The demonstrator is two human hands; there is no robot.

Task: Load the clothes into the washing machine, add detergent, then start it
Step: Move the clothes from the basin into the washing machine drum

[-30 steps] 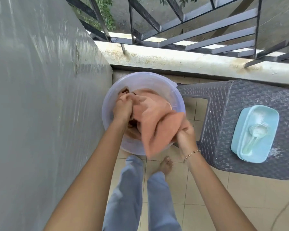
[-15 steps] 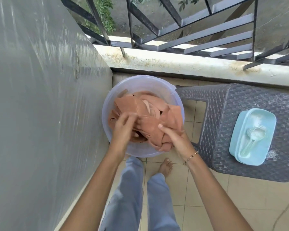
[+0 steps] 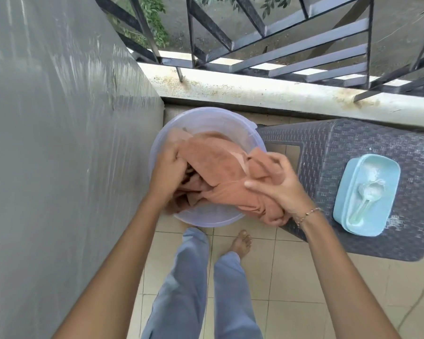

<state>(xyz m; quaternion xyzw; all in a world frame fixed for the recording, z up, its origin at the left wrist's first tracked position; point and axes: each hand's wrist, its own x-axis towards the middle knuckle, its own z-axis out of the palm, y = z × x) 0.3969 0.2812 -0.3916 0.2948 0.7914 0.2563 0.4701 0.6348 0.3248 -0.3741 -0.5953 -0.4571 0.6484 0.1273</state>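
Gathering the orange clothes (image 3: 216,167) from the tub (image 3: 206,118) at frame centre — left hand (image 3: 168,172) and right hand (image 3: 279,184) both clutch fabric; next, probably lifting them clear.

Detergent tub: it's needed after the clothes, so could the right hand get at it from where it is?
Probably yes: the tub sits open on the stool beside the right hand, nothing between, but that hand grips cloth.

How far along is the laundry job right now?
Nothing looks done yet. In hand: the left hand and right hand grip the orange clothes over the clear tub. Left: loading, detergent from the blue container, whose scoop lies untouched, and starting; no machine clearly shows.
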